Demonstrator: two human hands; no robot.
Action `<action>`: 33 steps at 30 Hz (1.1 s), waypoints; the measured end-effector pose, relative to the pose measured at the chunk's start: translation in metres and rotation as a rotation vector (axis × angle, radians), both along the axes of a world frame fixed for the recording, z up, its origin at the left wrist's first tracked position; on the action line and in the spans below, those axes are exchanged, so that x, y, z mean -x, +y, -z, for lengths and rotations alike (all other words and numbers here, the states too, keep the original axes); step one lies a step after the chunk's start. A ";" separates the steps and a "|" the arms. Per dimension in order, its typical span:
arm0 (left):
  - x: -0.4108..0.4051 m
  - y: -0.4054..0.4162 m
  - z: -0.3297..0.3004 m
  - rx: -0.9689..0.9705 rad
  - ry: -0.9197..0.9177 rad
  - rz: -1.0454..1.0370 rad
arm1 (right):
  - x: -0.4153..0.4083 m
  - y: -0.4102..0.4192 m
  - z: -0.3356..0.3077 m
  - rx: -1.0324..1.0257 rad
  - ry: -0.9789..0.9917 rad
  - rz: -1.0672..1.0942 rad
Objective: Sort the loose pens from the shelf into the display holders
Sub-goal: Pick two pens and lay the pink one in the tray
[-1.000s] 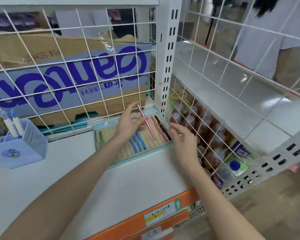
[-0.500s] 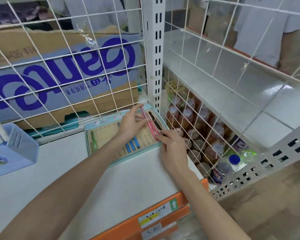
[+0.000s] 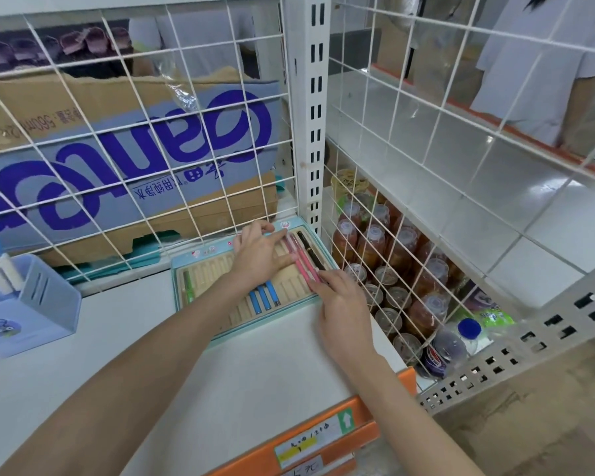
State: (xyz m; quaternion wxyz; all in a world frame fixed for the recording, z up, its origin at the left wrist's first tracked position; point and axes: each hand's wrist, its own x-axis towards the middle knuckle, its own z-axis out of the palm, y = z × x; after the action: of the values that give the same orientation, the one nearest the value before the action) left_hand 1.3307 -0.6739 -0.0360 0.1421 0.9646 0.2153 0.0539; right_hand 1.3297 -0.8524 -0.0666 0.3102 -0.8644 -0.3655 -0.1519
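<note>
We are working at a flat display tray [image 3: 200, 261] with a pale teal frame and a row of beige slots, lying at the back right of the white shelf [image 3: 272, 369] against the wire grid. Our left hand [image 3: 260, 254] is lying flat over the middle of the tray, its fingers stretched out straight toward the right and pressing on the upper part of a pink pen [image 3: 304, 261], gripping nothing. Our right hand [image 3: 342, 305] is resting at the tray's near right corner, and its fingertips [image 3: 318, 281] are touching the lower end of the same pink pen; we cannot tell whether they are pinching it or only pushing it. The pen is lying lengthwise in one of the right-hand slots, with a black pen [image 3: 310, 247] sitting just beside it in the outermost slot. 3 blue pens [image 3: 264, 297] are sitting side by side in the middle slots, and 1 green pen [image 3: 187, 286] is lying at the far left of the tray. A light blue pen holder [image 3: 45, 304] is standing well apart on the left of the shelf, with white pens [image 3: 4, 271] standing upright in it. A cardboard box [image 3: 124, 156] is sitting behind the grid, and bottles [image 3: 375, 250] are filling the next bay on the right.
</note>
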 end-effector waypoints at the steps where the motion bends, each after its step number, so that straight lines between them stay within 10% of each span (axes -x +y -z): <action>1: 0.001 -0.001 0.001 -0.023 -0.003 0.003 | 0.000 0.000 0.000 0.005 0.000 0.008; 23: -0.003 -0.009 -0.012 -0.215 0.085 -0.045 | 0.005 0.004 -0.011 0.186 0.015 0.056; 33: 0.091 -0.023 -0.015 0.164 -0.416 -0.170 | 0.008 0.004 -0.011 0.070 0.166 0.011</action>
State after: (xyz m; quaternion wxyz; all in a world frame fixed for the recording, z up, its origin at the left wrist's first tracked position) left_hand 1.2397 -0.6970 -0.0212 0.2562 0.8965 0.2655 0.2454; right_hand 1.3213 -0.8487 -0.0554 0.3082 -0.8863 -0.3389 -0.0684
